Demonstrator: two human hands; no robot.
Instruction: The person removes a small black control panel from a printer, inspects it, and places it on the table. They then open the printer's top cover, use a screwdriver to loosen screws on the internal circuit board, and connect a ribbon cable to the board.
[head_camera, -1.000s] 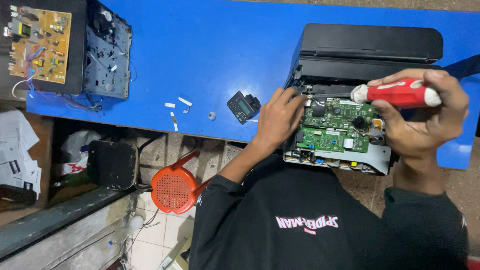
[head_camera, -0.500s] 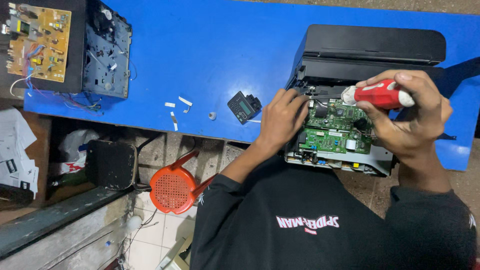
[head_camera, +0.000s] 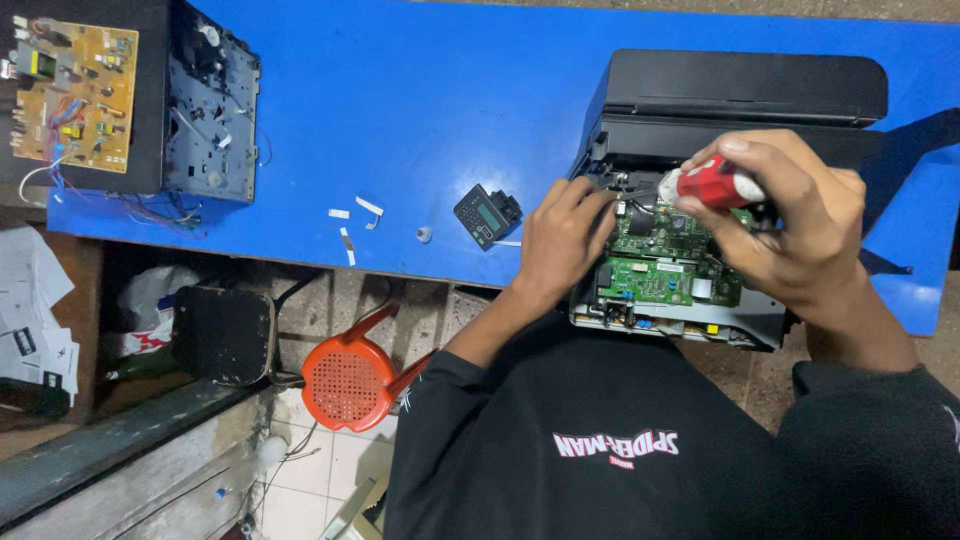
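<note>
1. I have a black printer open on its side at the near edge of the blue desk, and its side cover is already off: the green circuit board lies bare under my hands.
2. My right hand is closed around the red-and-white handle of a screwdriver, held just above the top edge of the board. The tip is hidden behind my fingers, so I cannot tell which screw it sits on, or whether it touches one at all.
3. My left hand rests against the board's left edge, fingers curled and pressing on the printer's frame. It steadies the printer and holds nothing loose that I can see.
4. The board appears seated in the printer with its connectors in place, so I judge the work on it is midway: access is gained, the board itself is not out.
5. Left of the printer on the desk lie a small black control panel with a screen, a small pale round part and some white strips, all apparently removed pieces.
6. Well to the left of the printer stands another opened black unit with a yellow circuit board exposed and loose wires hanging.
</note>
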